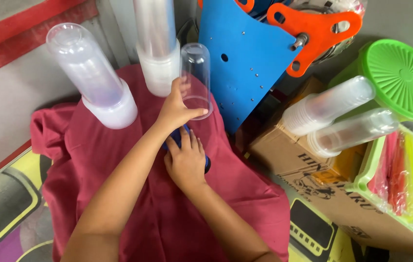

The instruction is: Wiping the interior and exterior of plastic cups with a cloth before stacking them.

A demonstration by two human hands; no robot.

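Observation:
My left hand (176, 109) reaches forward over a dark red cloth (167, 218) and grips the rim of a clear plastic cup (196, 73) that stands upside down. Its thumb lies across the cup's lower edge. Just behind it, my right hand (185, 162) rests palm down on a small dark blue object (207, 165), which is mostly hidden under the fingers. The two hands are close together, and my left wrist crosses above the fingertips of my right hand.
Two tall stacks of clear cups (92, 77) (157, 43) stand upside down on the cloth. A blue panel (245, 63) with an orange handle (313, 34) stands to the right. Further right are a green lidded container (400, 77), cup stacks (328, 104) on a cardboard box (323, 189), and coloured straws (405, 170).

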